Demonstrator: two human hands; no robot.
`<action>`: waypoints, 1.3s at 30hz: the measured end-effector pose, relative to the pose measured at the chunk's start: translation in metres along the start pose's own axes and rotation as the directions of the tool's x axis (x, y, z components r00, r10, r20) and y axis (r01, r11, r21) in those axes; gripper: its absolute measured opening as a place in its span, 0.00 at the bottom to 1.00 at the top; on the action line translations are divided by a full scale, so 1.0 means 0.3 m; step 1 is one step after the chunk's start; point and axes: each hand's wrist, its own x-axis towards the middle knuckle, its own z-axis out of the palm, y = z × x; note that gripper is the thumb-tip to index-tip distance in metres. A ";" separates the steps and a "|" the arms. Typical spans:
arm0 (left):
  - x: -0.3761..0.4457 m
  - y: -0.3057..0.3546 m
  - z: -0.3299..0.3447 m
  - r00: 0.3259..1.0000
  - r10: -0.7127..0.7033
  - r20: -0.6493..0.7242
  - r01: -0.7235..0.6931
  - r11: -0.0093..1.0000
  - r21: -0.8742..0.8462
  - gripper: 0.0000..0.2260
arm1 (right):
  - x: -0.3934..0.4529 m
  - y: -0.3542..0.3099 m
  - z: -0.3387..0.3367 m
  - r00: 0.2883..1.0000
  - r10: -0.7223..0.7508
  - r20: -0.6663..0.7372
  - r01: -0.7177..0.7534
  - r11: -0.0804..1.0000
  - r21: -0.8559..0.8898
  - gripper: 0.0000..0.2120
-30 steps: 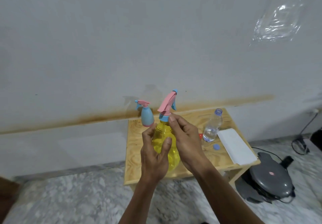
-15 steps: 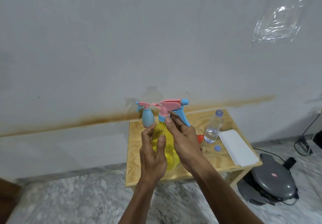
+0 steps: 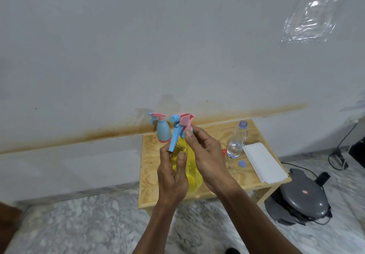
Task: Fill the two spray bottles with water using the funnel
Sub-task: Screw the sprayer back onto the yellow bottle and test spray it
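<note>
yellow spray bottle (image 3: pixel 187 172): light, smooth plastic, judged slippery. left hand (image 3: pixel 172 176) fingers wrap its body; right hand (image 3: pixel 205 155) fingertips pinch the collar below the trigger head (image 3: pixel 180 124).

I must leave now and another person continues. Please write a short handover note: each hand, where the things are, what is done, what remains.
Left hand: holds the yellow spray bottle by its body, above the wooden table.
Right hand: grip on the collar of its spray head, still mounted.
Blue spray bottle: at the table's back, head on.
Water bottle: open, cap beside it.
Funnel: a red piece shows behind the right hand, unclear.
Done: nothing filled.
Left: remove heads, fill both.
</note>
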 end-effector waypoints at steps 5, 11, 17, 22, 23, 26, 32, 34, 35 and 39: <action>-0.014 -0.005 0.016 1.000 0.007 -0.008 -0.007 1.000 -0.001 0.17 | -0.013 -0.002 -0.013 0.997 0.004 -0.078 -0.004 1.000 0.005 0.11; -0.024 0.003 0.015 1.000 -0.009 -0.001 0.009 1.000 0.007 0.16 | -0.028 -0.008 -0.017 0.997 -0.043 -0.066 0.042 0.999 -0.014 0.10; -0.047 -0.014 0.001 0.998 -0.044 0.033 0.044 0.999 -0.002 0.17 | -0.044 0.005 -0.023 0.996 -0.032 -0.080 0.027 0.998 -0.062 0.09; -0.080 -0.026 -0.014 0.984 -0.076 0.160 0.080 0.997 -0.015 0.19 | -0.026 -0.039 -0.051 0.995 -0.079 0.067 0.091 0.976 -0.197 0.05; -0.087 -0.028 -0.015 0.982 -0.083 0.171 0.088 0.996 -0.023 0.19 | -0.023 -0.046 -0.053 0.992 -0.096 0.087 0.114 0.967 -0.227 0.05; -0.101 -0.035 -0.013 0.978 -0.094 0.185 0.100 0.995 -0.025 0.20 | -0.019 -0.037 -0.056 0.992 -0.109 0.063 0.122 0.959 -0.258 0.05; -0.128 -0.066 -0.005 0.958 -0.178 0.227 0.180 0.984 0.011 0.16 | -0.028 0.030 -0.054 0.986 -0.063 -0.156 0.019 0.962 -0.271 0.11; -0.139 -0.096 -0.006 0.936 -0.227 0.268 0.221 0.974 0.053 0.12 | -0.032 0.059 -0.056 0.960 -0.016 -0.280 -0.057 0.967 -0.249 0.12; -0.148 -0.111 -0.004 0.922 -0.250 0.294 0.242 0.968 0.064 0.11 | -0.032 0.076 -0.058 0.943 0.006 -0.332 -0.095 0.963 -0.253 0.12; -0.205 -0.164 0.019 0.891 -0.313 0.330 0.306 0.949 0.074 0.14 | -0.035 0.162 -0.063 0.904 0.087 -0.420 -0.222 0.932 -0.285 0.09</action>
